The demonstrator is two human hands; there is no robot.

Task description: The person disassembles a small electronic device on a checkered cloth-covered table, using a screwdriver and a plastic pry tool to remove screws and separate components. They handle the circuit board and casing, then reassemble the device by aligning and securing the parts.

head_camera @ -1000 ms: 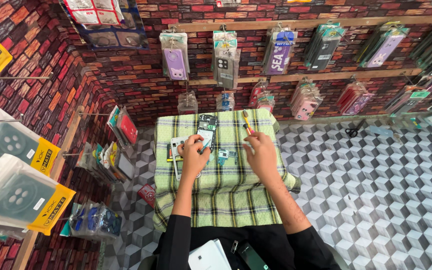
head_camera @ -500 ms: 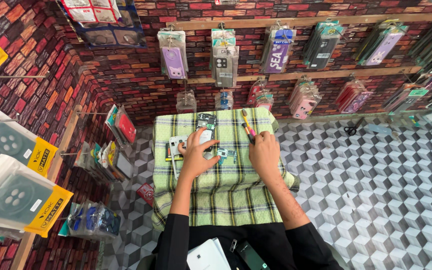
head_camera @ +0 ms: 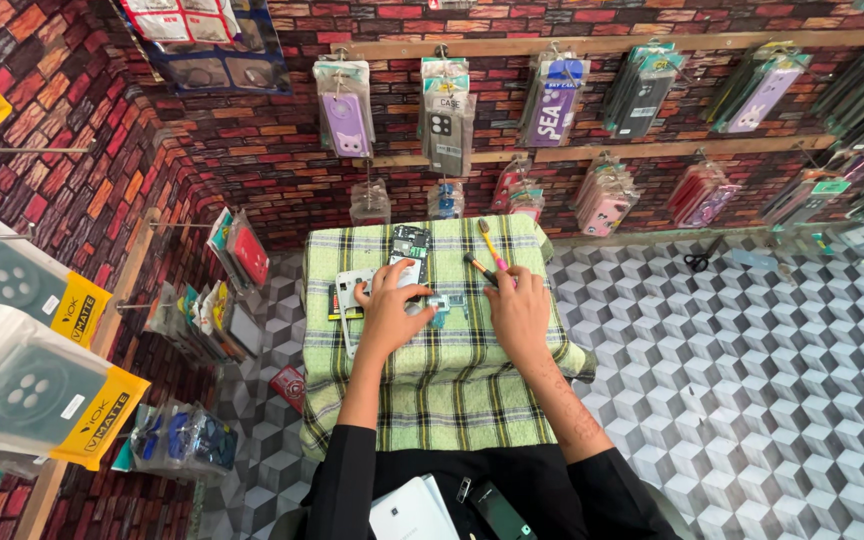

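On the small table draped in a green-and-yellow checked cloth, the work looked to be mid-disassembly of a phone. Farthest left on the cloth lay a dark flat piece with orange edging, and just beside it a pale grey phone frame or back cover, partly under the wrist. The left hand rested over that frame with its fingers loosely spread and curled down, the fingertips reaching toward the opened phone body, which lay upright on the cloth with its green circuit board exposed. Whether the fingertips actually pressed on it could not be told. Between the two hands sat a small bluish-green part on the cloth, apparently already lifted out. The right hand lay just right of it, fingers drawn together around the lower end of a dark-handled tool; the grip itself was too small to read clearly. A pink-and-yellow tool lay apart near the far edge, untouched.

Judged from this layout, the cover was already off and at least one part removed, while the board remained in the body. Nothing suggested reassembly had begun.
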